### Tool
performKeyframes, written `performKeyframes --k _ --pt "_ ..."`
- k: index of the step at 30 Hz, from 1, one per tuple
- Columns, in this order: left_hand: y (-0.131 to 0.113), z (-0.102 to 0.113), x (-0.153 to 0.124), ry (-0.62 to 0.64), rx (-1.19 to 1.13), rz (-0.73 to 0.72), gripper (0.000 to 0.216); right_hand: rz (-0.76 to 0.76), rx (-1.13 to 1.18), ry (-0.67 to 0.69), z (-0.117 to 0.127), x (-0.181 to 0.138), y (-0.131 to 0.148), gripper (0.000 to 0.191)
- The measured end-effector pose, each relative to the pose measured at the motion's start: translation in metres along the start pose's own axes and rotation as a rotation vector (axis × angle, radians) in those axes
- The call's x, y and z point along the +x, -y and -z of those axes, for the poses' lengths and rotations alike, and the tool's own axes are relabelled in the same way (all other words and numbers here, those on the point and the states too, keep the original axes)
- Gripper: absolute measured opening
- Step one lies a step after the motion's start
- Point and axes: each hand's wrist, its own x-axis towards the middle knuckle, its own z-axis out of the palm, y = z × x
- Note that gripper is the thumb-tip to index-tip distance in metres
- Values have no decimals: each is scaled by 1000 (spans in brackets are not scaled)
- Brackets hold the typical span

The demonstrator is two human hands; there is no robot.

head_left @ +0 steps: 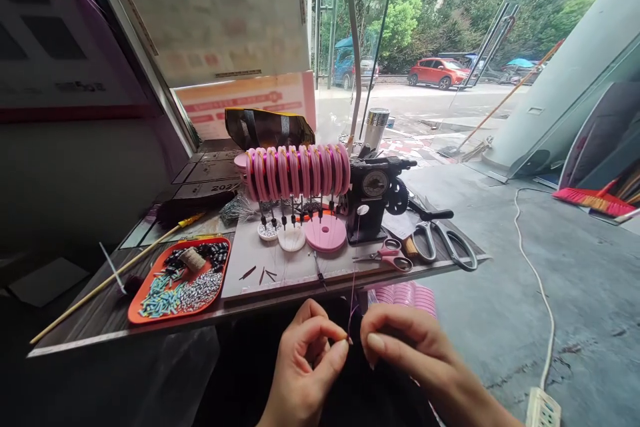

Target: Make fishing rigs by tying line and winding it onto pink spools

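Note:
Low in front of the table edge, my left hand (311,367) pinches a thin purple thread (354,290) between thumb and forefinger. Upward from the pinch, that thread runs toward a small pale disc (363,210) on the black hand-crank machine (370,193). Just right of the pinch is my right hand (413,347), its fingers curled and thumb pressed in; anything in them is too small or hidden to make out. Several pink spools (299,172) sit in a row on the machine, with weighted lines (293,217) hanging below.
An orange tray (134,312) of small coloured pieces stands left, beside a long wooden stick (107,281). Pink scissors (391,255) and large metal shears (453,248) lie at the right. A pink disc (325,240) rests under the spools. A power strip (544,408) lies on the floor.

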Motion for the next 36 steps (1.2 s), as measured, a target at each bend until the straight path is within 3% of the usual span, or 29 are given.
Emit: performKeyframes --k 8,11,19,25,36 --pt "0 5 0 68 -53 15 10 58 -396 128 14 15 21 16" --pt "2 5 1 65 -85 35 10 81 -445 157 17 18 27 16" --pt "1 3 1 71 -108 42 15 -16 14 206 8 17 22 22" --pt "-1 1 -1 30 -71 15 15 -42 138 195 10 21 18 22" --pt "-2 0 -1 28 -71 19 22 42 -611 403 23 31 43 14"
